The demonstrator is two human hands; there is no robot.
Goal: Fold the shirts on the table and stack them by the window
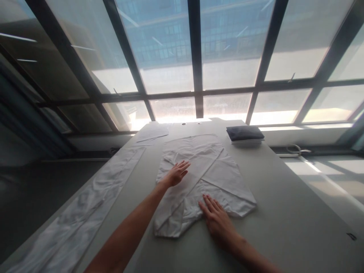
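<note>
A white garment [222, 174], perhaps a shirt, lies partly folded in front of me, with creases and overlapping diagonal layers. My left hand [176, 173] is over its left middle part, fingers stretched out to the right. At the garment's near edge, my right hand [217, 220] lies flat with its fingertips on the cloth. Neither hand grips anything. Whether the left palm presses on the fabric or hovers just above it, I cannot tell.
The garment rests on a long white table [273, 212]. Another long white cloth [93, 201] runs along the left edge. White sheets [152, 132] lie at the far left, and a dark folded stack [245, 133] sits far right. Large windows [196, 57] stand beyond.
</note>
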